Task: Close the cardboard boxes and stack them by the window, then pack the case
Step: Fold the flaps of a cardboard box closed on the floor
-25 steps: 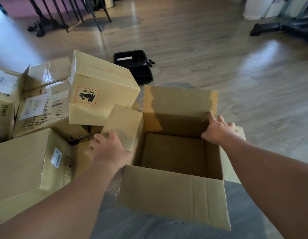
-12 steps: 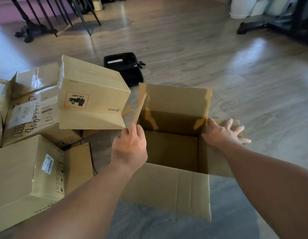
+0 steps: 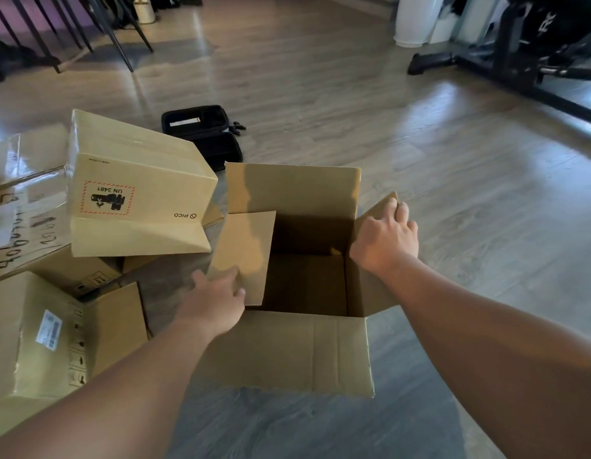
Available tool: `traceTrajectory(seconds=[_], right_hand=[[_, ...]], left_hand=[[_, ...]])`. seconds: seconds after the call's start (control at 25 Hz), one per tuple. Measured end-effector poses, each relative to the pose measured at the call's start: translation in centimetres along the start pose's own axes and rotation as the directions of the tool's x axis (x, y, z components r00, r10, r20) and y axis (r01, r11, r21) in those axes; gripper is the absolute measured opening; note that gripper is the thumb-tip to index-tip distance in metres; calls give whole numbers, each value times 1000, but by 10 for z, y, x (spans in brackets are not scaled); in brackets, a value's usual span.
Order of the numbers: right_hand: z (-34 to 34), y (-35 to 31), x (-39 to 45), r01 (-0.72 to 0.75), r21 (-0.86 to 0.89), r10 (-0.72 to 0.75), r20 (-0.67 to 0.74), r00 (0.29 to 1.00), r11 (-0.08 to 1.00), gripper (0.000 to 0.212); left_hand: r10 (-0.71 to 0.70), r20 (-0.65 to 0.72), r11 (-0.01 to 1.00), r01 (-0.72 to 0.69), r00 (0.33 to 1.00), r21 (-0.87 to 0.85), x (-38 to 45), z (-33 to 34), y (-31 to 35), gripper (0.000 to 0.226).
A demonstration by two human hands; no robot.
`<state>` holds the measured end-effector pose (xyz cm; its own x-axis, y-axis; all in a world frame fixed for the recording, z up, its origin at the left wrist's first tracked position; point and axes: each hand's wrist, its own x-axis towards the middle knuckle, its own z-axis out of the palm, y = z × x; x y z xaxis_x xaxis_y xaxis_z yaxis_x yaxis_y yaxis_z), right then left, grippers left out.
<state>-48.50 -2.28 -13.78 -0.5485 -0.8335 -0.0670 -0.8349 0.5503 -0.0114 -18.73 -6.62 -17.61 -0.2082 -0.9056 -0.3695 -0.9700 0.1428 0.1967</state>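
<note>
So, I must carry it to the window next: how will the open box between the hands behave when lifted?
Probably light: the open box looks empty. Its flaps would likely flop unless folded shut; the left hand and right hand each hold one. Thin walls may flex if gripped one-sided.

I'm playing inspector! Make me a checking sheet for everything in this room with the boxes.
Surface: wooden floor, shiny with light patches.
Job's things: open box, empty inside; far flap upright, near flap hanging outward; black case lying open on the floor behind it.
Clutter: piled boxes on the left, some leaning.
Hands: left hand touches the left flap, fingers partly hidden; right hand grips the right flap.
Cables: nothing seen.
Surroundings: chair legs, white bin, black exercise machine.
</note>
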Motion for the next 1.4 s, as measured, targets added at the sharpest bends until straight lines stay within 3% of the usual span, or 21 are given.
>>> traceTrajectory(seconds=[0.08, 0.2, 0.28, 0.4, 0.52, 0.68, 0.88, 1.0, 1.12, 1.2, 1.4], right_hand=[[-9, -15, -1, 53, 59, -50, -54, 997, 997, 43], [-20, -37, -3, 126, 231, -119, -42, 992, 965, 12], [-22, -46, -3, 153, 310, -153, -22, 988, 938, 20], [-21, -47, 0, 225, 415, -220, -58, 974, 882, 5], [-1, -37, -10, 283, 472, -337, 32, 941, 835, 17], [43, 2, -26, 317, 377, -395, 148, 907, 870, 36], [65, 58, -45, 479, 320, -544, 155, 825, 818, 84], [74, 76, -52, 511, 307, -580, 202, 789, 803, 91], [72, 80, -53, 502, 299, -572, 228, 788, 811, 87], [68, 78, -54, 487, 307, -559, 224, 798, 818, 84], [59, 71, -60, 296, 492, -416, 154, 896, 819, 82]], left_hand=[[12, 69, 996, -6, 998, -93, -2, 0, 1, 60], [30, 105, 997, -23, 994, -68, -7, 1, 5, 54], [45, 82, 999, -44, 996, -19, -11, 0, 4, 44], [58, 21, 998, -58, 998, 25, -14, -6, 1, 24], [30, -7, 1000, -30, 1000, 0, -10, -14, -2, 31], [56, 8, 998, -56, 998, -41, -3, -22, -8, 35], [67, 24, 991, -63, 997, -117, 1, -22, -10, 50], [57, 63, 992, -50, 996, -114, 0, -23, -13, 52], [58, 60, 986, -47, 997, -160, 4, -28, -19, 23], [41, 36, 982, -34, 999, -185, 8, -35, -24, 31], [-25, -276, 978, -34, 961, -206, 13, -59, -32, 33]])
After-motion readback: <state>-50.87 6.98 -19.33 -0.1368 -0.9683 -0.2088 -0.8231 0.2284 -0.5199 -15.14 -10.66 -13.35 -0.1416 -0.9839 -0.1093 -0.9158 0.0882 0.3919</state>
